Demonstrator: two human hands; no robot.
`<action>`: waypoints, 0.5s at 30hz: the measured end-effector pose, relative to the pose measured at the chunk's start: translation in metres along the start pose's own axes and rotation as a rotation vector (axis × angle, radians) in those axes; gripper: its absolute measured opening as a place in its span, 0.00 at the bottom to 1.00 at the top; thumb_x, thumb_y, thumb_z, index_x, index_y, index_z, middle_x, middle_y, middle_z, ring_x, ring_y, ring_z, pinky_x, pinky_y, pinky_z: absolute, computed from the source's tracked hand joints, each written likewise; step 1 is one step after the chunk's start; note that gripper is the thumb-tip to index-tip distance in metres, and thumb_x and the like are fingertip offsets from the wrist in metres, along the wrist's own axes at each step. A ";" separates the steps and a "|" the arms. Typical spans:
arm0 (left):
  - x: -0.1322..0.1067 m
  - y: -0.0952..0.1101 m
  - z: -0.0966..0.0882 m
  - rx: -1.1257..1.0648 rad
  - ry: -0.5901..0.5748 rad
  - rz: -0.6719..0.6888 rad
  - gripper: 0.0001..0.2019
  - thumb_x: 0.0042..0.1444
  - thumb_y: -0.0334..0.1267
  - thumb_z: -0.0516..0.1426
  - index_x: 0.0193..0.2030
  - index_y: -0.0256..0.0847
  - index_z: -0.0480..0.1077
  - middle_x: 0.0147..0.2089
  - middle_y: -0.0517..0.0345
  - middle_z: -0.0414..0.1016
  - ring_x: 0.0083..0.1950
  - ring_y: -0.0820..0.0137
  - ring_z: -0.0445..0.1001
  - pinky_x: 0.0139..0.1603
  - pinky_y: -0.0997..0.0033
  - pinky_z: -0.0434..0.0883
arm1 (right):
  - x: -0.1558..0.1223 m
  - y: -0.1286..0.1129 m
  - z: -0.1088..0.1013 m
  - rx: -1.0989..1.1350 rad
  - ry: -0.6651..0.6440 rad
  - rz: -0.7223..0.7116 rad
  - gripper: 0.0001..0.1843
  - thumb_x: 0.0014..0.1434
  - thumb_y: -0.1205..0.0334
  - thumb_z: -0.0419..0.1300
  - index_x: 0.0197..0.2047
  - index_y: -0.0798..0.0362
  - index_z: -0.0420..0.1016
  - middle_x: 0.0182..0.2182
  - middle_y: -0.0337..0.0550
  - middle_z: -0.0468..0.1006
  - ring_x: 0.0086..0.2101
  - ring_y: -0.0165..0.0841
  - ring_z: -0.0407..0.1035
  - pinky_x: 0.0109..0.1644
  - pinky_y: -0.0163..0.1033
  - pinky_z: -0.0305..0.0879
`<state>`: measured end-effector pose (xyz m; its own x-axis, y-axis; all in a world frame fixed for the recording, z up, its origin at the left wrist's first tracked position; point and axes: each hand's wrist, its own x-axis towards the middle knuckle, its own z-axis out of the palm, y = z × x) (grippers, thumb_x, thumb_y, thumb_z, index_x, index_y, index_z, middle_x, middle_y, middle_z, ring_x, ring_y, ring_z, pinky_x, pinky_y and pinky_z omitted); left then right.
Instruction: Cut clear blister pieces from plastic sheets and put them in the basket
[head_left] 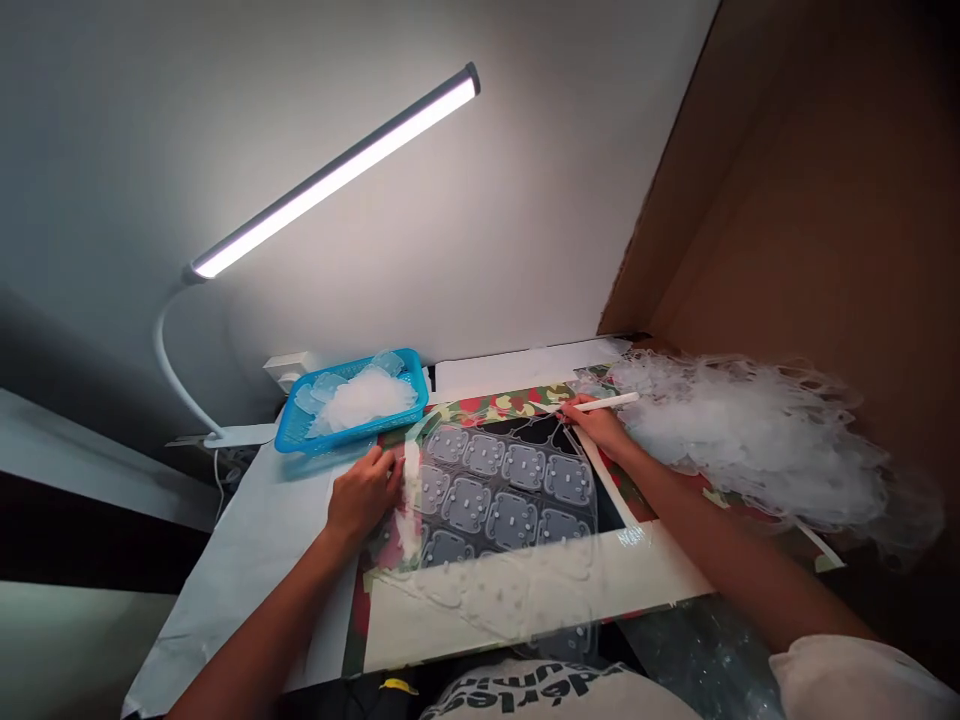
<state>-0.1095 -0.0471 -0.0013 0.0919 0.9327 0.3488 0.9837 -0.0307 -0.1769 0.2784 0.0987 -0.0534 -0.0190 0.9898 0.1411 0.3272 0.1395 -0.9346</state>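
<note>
A clear, flexible moulded sheet (512, 518) with rows of rounded square pieces and small raised nubs lies in front of me. Its near end overlaps a cream strip. My left hand (365, 495) is at its left edge, the fingers curled and pressed together on that edge. At the sheet's far right corner, my right hand (598, 425) grips a slim white pen-like tool (615, 402), whose back end points right. The tool's working tip is hidden by the fingers, near thin clear strands over a dark patch.
A blue basket (289, 440) holding clear square pieces stands at the back left. To the right spreads a large heap of clear scrap webbing (750, 430). A lit bar lamp (337, 175) hangs over the white-covered table (247, 540); a brown cardboard panel (810, 200) rises at right.
</note>
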 end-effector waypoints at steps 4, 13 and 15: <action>0.056 -0.026 -0.035 -0.031 0.207 -0.077 0.21 0.68 0.48 0.45 0.34 0.39 0.71 0.32 0.55 0.70 0.34 0.68 0.68 0.31 0.71 0.56 | -0.006 -0.003 0.002 0.045 0.016 0.017 0.18 0.51 0.43 0.61 0.26 0.50 0.68 0.27 0.41 0.79 0.31 0.37 0.72 0.39 0.40 0.65; 0.106 0.038 -0.005 -0.173 0.105 0.258 0.17 0.66 0.47 0.51 0.51 0.39 0.71 0.47 0.46 0.72 0.48 0.59 0.68 0.53 0.58 0.62 | -0.004 -0.007 -0.001 0.106 -0.055 -0.002 0.19 0.51 0.42 0.60 0.26 0.50 0.65 0.28 0.41 0.77 0.33 0.36 0.74 0.39 0.40 0.69; 0.086 0.064 0.018 -0.145 0.058 0.304 0.15 0.65 0.46 0.51 0.47 0.38 0.71 0.46 0.44 0.71 0.51 0.55 0.67 0.56 0.52 0.59 | -0.005 -0.008 -0.004 0.097 -0.062 -0.012 0.19 0.50 0.43 0.61 0.26 0.50 0.65 0.28 0.41 0.77 0.31 0.35 0.73 0.37 0.40 0.69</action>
<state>-0.0415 0.0376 0.0010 0.3888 0.8510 0.3530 0.9213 -0.3588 -0.1497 0.2799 0.0929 -0.0453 -0.0819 0.9875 0.1347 0.2332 0.1503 -0.9607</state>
